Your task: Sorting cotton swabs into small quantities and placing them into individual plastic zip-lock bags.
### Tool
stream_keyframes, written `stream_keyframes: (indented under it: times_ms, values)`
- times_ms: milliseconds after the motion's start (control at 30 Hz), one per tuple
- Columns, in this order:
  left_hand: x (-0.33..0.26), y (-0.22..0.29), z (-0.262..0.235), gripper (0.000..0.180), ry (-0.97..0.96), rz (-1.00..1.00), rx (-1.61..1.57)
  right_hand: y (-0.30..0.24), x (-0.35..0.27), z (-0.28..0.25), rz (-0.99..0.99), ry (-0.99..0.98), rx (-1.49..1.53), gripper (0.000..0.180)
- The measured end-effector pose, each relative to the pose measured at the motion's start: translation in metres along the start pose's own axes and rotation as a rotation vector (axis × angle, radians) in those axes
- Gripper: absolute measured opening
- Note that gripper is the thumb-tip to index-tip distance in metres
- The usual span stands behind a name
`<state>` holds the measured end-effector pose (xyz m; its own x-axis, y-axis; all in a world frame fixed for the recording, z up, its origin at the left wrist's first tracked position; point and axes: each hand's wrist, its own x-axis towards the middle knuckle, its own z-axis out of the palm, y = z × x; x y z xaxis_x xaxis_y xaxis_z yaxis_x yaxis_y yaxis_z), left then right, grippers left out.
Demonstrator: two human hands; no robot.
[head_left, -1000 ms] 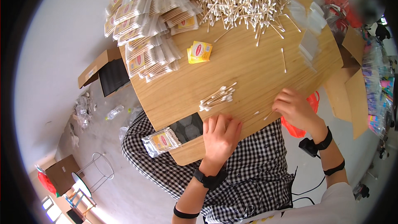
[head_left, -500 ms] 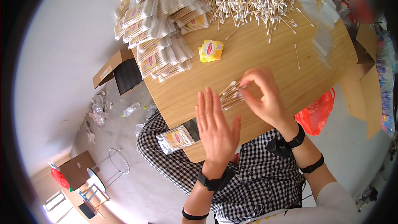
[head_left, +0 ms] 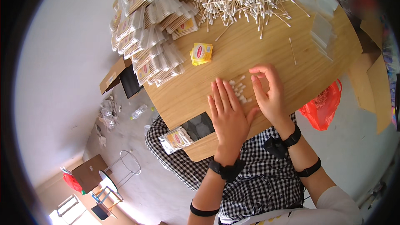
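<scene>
Bright daylight floods the table [head_left: 246, 54], the window [head_left: 70, 211] blazing white lower left, glare washing the floor [head_left: 132, 210]; left hand [head_left: 228, 116] and right hand [head_left: 271, 96] fairly crisp, fisheye rim black, a red smear [head_left: 366, 1], perhaps plastic, blurring upper right.

a bottle [head_left: 139, 111] lies on the floor [head_left: 154, 191].

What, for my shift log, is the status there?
Left hand flat, hiding part of the swab bunch. Right hand beside it, loosely curled. Yellow cards beyond.
</scene>
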<state>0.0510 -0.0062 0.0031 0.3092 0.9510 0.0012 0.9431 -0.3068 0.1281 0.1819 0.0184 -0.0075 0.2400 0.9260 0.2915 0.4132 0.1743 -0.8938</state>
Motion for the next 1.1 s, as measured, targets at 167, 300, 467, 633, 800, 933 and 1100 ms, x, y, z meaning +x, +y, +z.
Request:
stream_keyframes:
  times_ms: [167, 300, 467, 633, 800, 933, 1100]
  values:
    - [-0.022, 0.006, -0.001, 0.099, -0.020, 0.012, -0.063, 0.001, 0.000, 0.003, -0.015, 0.032, 0.049, 0.019]
    - [-0.021, 0.002, 0.003, 0.095, -0.011, 0.029, -0.127, 0.002, -0.001, 0.005, -0.010, 0.053, 0.066, 0.019]
    - [-0.011, 0.000, -0.004, 0.092, -0.061, 0.029, -0.048, 0.003, 0.004, 0.003, -0.144, -0.054, -0.179, 0.022]
    - [-0.002, -0.010, -0.003, 0.091, -0.038, 0.031, -0.023, 0.003, 0.002, 0.007, -0.197, -0.070, -0.215, 0.023]
    - [-0.002, -0.010, -0.001, 0.092, -0.018, 0.040, -0.038, 0.002, 0.003, 0.003, -0.182, -0.128, -0.230, 0.023]
    - [-0.008, -0.016, 0.004, 0.095, -0.013, 0.088, -0.076, 0.001, 0.001, 0.007, -0.228, -0.128, -0.217, 0.026]
    - [-0.014, -0.018, 0.012, 0.111, 0.159, 0.059, -0.254, 0.005, -0.001, 0.008, -0.226, -0.197, -0.213, 0.025]
